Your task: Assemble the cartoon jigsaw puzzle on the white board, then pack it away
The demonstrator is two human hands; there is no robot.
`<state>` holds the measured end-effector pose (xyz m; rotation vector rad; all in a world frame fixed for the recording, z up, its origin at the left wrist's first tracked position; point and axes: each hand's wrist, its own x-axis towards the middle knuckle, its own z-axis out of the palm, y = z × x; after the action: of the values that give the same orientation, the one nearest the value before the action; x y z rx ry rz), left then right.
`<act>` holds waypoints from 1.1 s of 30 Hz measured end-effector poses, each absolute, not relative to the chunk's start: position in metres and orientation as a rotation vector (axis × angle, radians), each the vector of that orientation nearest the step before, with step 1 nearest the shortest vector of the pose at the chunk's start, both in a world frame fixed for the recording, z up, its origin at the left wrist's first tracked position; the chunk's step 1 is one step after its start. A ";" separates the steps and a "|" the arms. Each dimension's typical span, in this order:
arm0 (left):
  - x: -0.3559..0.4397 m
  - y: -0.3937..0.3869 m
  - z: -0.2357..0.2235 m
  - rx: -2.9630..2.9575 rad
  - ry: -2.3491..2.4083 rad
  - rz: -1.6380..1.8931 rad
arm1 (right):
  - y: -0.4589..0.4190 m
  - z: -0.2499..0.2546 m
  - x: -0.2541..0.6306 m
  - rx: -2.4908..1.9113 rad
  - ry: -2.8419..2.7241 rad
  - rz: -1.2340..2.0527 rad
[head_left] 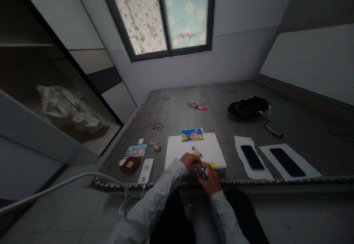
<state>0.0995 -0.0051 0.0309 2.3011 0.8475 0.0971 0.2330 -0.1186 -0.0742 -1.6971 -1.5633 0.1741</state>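
- Left hand [190, 162]: fingers curled down over the top of a small clear item with blue print [201, 173], closed on it rather than spread.
- Right hand [210, 180]: partly closed, wrapped around the item's lower side, with the fingers against it.
- Grip: both hands had hold of the item together, at the near edge of a grey mattress [177, 107]. Its exact kind was not readable, as the fingers hid much of it.
- Item's position: just above the mattress's patterned edge, beside the near right corner of a white board [188, 150].
- On the board: a small cartoon sticker [197, 152] lay near the hands, and a yellow scrap [212, 164] sat by the right hand. A blue cartoon card [192, 135] lay on the far edge.
- Left of the board: a cartoon sticker sheet [135, 150], a small clear jar [154, 141], a brown pouch [130, 165] and a white power bank [145, 170] with a lit blue dot.
- Right of the board: two black-screened phones [252, 157] [287, 161], each lying on white paper.
- Farther back on the mattress: a red-and-white packet [197, 106] and a black cap [247, 107].
- Sleeves: light grey [149, 199], both reaching in from the bottom of the view.
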 end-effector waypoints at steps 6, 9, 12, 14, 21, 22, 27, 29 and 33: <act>0.097 -0.004 0.029 2.314 0.765 0.104 | -0.119 -0.075 0.233 -1.705 -1.534 0.166; 0.099 -0.006 0.030 2.267 0.820 0.148 | -0.118 -0.074 0.234 -1.691 -1.538 0.162; 0.099 -0.007 0.034 2.230 0.834 0.197 | -0.118 -0.072 0.235 -1.687 -1.547 0.176; 0.098 -0.002 0.036 2.221 0.811 0.203 | -0.118 -0.071 0.236 -1.690 -1.541 0.167; 0.108 0.048 0.014 2.285 1.356 0.247 | -0.117 -0.073 0.238 -1.685 -1.488 0.225; 0.112 0.054 0.008 2.279 1.395 0.237 | -0.117 -0.073 0.238 -1.685 -1.486 0.239; 0.125 0.072 -0.013 2.252 1.495 0.180 | -0.116 -0.071 0.241 -1.701 -1.477 0.264; 0.125 0.074 -0.017 2.234 1.517 0.166 | -0.116 -0.069 0.242 -1.708 -1.479 0.276; 0.119 0.075 -0.017 2.194 1.519 0.144 | -0.117 -0.070 0.242 -1.713 -1.479 0.250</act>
<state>0.1194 0.0753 -0.0173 2.1936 1.5195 0.1441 0.2425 -0.1168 -0.0700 -1.7130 -1.4791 0.2495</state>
